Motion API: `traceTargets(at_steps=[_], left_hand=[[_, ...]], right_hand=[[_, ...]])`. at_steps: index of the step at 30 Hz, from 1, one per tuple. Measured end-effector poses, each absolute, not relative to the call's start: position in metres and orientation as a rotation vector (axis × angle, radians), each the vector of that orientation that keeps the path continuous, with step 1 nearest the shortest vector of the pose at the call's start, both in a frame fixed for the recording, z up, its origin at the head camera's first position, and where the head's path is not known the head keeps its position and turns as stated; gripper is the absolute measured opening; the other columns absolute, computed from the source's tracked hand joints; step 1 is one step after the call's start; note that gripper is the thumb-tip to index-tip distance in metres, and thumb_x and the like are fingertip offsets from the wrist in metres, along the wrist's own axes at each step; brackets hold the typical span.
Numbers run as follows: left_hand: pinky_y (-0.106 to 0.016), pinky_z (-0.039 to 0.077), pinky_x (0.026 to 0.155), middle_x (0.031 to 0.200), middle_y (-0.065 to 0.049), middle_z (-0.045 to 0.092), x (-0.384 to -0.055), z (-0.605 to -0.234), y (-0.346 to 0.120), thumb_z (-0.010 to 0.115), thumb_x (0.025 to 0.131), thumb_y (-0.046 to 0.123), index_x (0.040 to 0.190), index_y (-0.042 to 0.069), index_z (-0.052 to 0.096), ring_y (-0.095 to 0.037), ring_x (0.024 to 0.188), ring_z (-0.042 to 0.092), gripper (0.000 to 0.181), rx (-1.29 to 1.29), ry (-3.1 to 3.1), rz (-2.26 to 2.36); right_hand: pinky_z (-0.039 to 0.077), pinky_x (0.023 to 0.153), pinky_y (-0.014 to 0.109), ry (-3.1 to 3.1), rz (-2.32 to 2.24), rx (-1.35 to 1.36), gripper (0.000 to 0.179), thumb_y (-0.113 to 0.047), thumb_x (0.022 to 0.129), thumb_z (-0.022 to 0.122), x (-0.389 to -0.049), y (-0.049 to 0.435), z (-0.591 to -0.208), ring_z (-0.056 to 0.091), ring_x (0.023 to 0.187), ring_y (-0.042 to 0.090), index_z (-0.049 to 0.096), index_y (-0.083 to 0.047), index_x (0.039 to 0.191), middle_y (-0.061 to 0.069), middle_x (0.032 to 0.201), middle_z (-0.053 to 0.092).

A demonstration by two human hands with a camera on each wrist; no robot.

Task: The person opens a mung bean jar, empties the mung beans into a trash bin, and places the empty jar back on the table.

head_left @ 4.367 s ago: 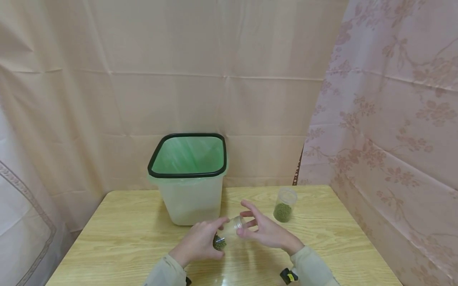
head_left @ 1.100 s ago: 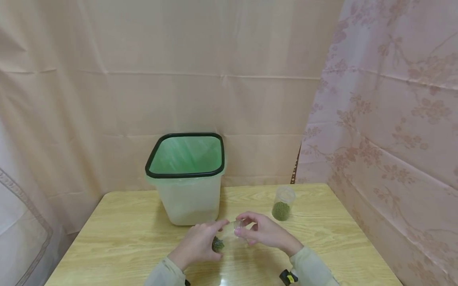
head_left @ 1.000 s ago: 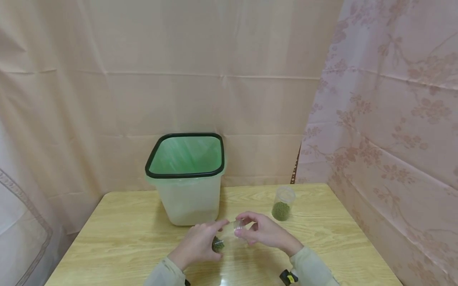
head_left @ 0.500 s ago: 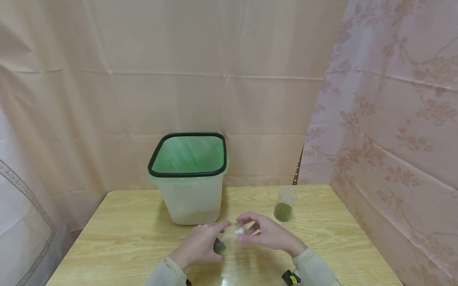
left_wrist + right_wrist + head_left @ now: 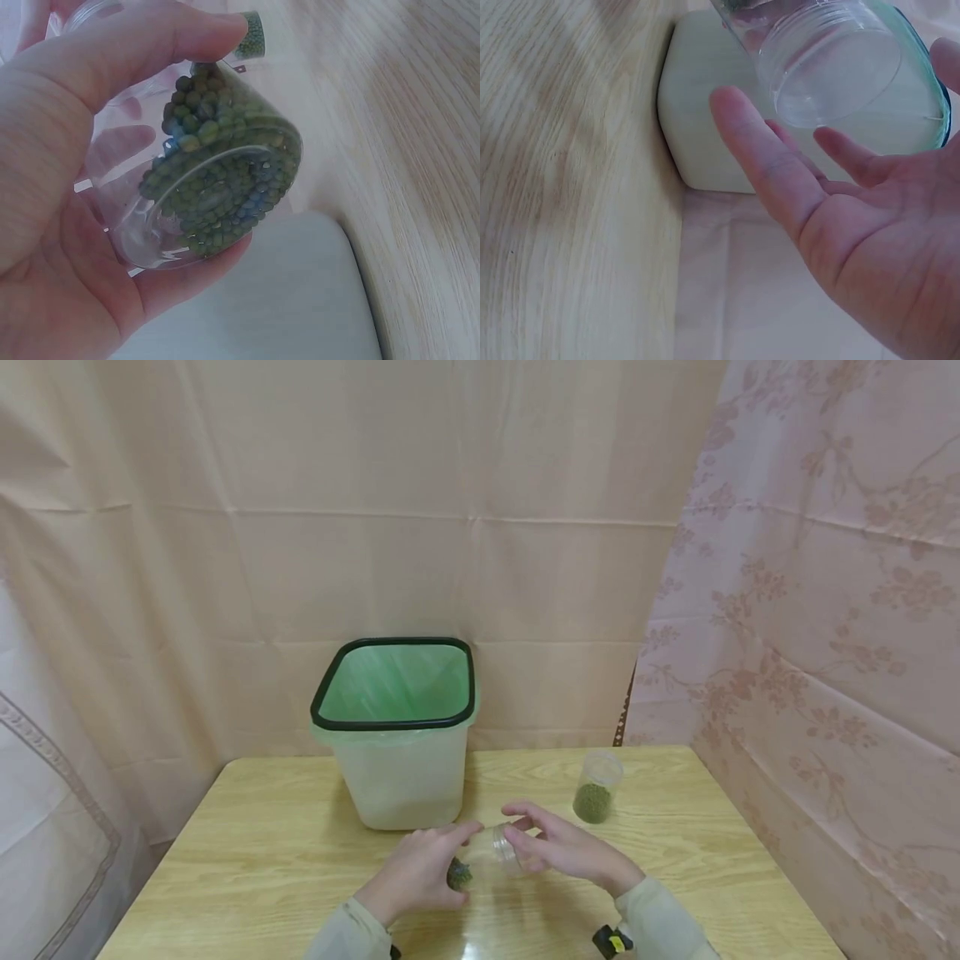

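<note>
My left hand (image 5: 420,870) grips a clear plastic jar (image 5: 486,852) tipped on its side, thumb over the top and fingers below. Green mung beans (image 5: 225,176) lie gathered toward the jar's base in the left wrist view. The ridged, see-through mouth end (image 5: 840,75) points at my right hand (image 5: 566,852); a clear lid seems to sit on it, though its edge is hard to make out. In the right wrist view my right fingers (image 5: 757,150) are spread around that end, with a gap between them and the plastic.
A second clear jar (image 5: 593,802), partly filled with green beans, stands upright at the back right of the wooden table (image 5: 262,852). Back left is a pale bin (image 5: 408,785) with a black rim and green lining. Curtains hang behind and to the right.
Half a second ago my right fingers were curled closer around the jar's mouth end; now they have loosened and shifted. The left hand keeps its grip on the jar. Second jar and bin have not moved.
</note>
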State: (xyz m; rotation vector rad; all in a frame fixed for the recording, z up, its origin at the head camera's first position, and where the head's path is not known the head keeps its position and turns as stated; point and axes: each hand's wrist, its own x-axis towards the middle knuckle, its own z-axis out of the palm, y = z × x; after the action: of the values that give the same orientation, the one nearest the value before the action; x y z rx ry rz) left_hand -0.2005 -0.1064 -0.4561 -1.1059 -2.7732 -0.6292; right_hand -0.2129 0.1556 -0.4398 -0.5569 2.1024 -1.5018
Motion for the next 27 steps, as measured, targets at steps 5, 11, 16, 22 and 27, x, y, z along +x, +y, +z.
traceTargets(at_steps=[5, 11, 16, 22, 27], left_hand=[[-0.027, 0.054, 0.064, 0.103, -0.001, 0.072, -0.2012, -0.4567, -0.1064, 0.094, 0.065, 0.023, 0.134, 0.009, 0.059, -0.009, 0.080, 0.065, 0.079, -1.104, -2.767, -0.602], [-0.026, 0.053, 0.063, 0.103, -0.001, 0.072, -0.2014, -0.4558, -0.1056, 0.093, 0.065, 0.023, 0.134, 0.009, 0.059, -0.007, 0.078, 0.063, 0.079, -1.105, -2.771, -0.607], [-0.028, 0.054, 0.065, 0.105, -0.003, 0.072, -0.2003, -0.4549, -0.1048, 0.093, 0.066, 0.023, 0.135, 0.009, 0.059, -0.011, 0.084, 0.067, 0.078, -1.106, -2.781, -0.609], [-0.029, 0.055, 0.068, 0.106, -0.003, 0.072, -0.2004, -0.4569, -0.1057, 0.093, 0.066, 0.023, 0.135, 0.009, 0.058, -0.011, 0.087, 0.068, 0.078, -1.105, -2.782, -0.614], [-0.029, 0.055, 0.069, 0.106, 0.000, 0.072, -0.2004, -0.4590, -0.1074, 0.093, 0.066, 0.024, 0.135, 0.009, 0.058, -0.011, 0.088, 0.067, 0.078, -1.107, -2.780, -0.630]], right_hand=[[0.056, 0.090, 0.046, 2.080, -1.501, -0.532, 0.063, -0.045, 0.106, 0.049, -0.2110, 0.1537, -0.4389, 0.062, 0.107, 0.025, 0.034, -0.008, 0.154, 0.014, 0.133, 0.049], [0.056, 0.090, 0.047, 2.062, -1.486, -0.519, 0.063, -0.047, 0.105, 0.051, -0.2116, 0.1536, -0.4384, 0.062, 0.106, 0.025, 0.035, -0.010, 0.154, 0.013, 0.129, 0.050], [0.056, 0.089, 0.049, 2.041, -1.481, -0.538, 0.064, -0.044, 0.104, 0.054, -0.2114, 0.1543, -0.4394, 0.061, 0.110, 0.030, 0.034, -0.009, 0.154, 0.014, 0.128, 0.049], [0.057, 0.086, 0.050, 2.045, -1.486, -0.576, 0.061, -0.038, 0.103, 0.059, -0.2108, 0.1532, -0.4418, 0.063, 0.106, 0.035, 0.039, -0.008, 0.151, 0.014, 0.127, 0.051], [0.056, 0.086, 0.051, 2.052, -1.492, -0.591, 0.061, -0.037, 0.100, 0.064, -0.2108, 0.1527, -0.4436, 0.064, 0.101, 0.032, 0.042, -0.008, 0.150, 0.014, 0.132, 0.050]])
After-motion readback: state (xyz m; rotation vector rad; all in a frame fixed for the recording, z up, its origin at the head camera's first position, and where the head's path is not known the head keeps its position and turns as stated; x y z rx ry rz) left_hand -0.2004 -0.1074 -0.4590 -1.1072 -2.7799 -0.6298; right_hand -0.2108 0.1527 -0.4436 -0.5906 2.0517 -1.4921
